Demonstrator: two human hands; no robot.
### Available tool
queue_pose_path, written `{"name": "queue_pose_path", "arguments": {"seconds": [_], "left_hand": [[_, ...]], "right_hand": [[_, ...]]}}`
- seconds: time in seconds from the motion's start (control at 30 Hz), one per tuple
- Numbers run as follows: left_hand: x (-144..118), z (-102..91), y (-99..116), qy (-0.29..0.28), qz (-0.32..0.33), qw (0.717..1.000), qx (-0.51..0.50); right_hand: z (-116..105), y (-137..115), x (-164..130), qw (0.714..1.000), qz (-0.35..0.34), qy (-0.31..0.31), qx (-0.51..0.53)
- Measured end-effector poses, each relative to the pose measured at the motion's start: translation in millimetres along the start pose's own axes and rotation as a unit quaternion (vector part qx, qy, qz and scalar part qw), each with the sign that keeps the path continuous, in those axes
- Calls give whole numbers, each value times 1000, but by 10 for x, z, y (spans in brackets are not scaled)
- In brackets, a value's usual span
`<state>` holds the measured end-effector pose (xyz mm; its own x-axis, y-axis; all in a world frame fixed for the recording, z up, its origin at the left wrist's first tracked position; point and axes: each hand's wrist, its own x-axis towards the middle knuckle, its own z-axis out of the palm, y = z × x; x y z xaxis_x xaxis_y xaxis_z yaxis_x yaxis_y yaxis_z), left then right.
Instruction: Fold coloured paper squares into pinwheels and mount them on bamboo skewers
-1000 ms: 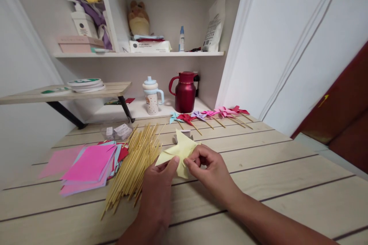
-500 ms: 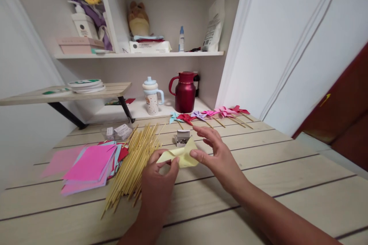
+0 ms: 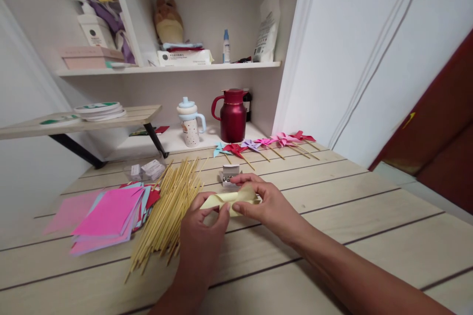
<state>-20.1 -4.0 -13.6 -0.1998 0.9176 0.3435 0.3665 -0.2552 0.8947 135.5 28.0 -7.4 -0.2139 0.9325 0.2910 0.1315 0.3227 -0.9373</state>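
A pale yellow folded paper [image 3: 229, 199] is held low over the wooden table [image 3: 332, 216], lying almost flat. My left hand [image 3: 201, 241] pinches its near left edge between thumb and forefinger. My right hand [image 3: 264, 204] grips its right end, with fingers curled over the top. A small box of pins [image 3: 229, 175] sits just behind the paper. A heap of bamboo sticks [image 3: 168, 206] lies right beside my left hand.
A stack of pink and coloured paper squares [image 3: 109, 214] lies at the left. A row of finished pinwheels [image 3: 264, 145] lines the back. A small clear box [image 3: 146, 170], a spotted cup [image 3: 190, 123] and a red jug [image 3: 232, 115] stand behind. Shelves rise above.
My right hand let go of the yellow paper, lifted with open fingers, then came back down and gripped its right end. The paper went from tilted up to nearly flat. The view shifted slightly right.
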Motion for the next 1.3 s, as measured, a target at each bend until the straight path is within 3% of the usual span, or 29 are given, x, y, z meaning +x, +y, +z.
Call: {"name": "queue_pose_path", "arguments": {"seconds": [0.27, 0.47, 0.6, 0.77, 1.03, 1.3], "left_hand": [[12, 39, -47, 5, 7, 1000, 4], [50, 59, -169, 34, -18, 997, -68], [84, 54, -235, -5, -50, 990, -133], [96, 64, -243, -46, -49, 988, -139], [89, 61, -283, -27, -77, 988, -133], [105, 42, -174, -8, -39, 997, -60]], "right_hand": [[18, -3, -20, 996, 81, 15, 36], [86, 3, -38, 956, 121, 25, 265], [111, -4, -33, 931, 126, 48, 339], [138, 53, -48, 929, 139, 58, 337], [186, 75, -74, 931, 158, 51, 324], [214, 53, -77, 943, 159, 49, 289]]}}
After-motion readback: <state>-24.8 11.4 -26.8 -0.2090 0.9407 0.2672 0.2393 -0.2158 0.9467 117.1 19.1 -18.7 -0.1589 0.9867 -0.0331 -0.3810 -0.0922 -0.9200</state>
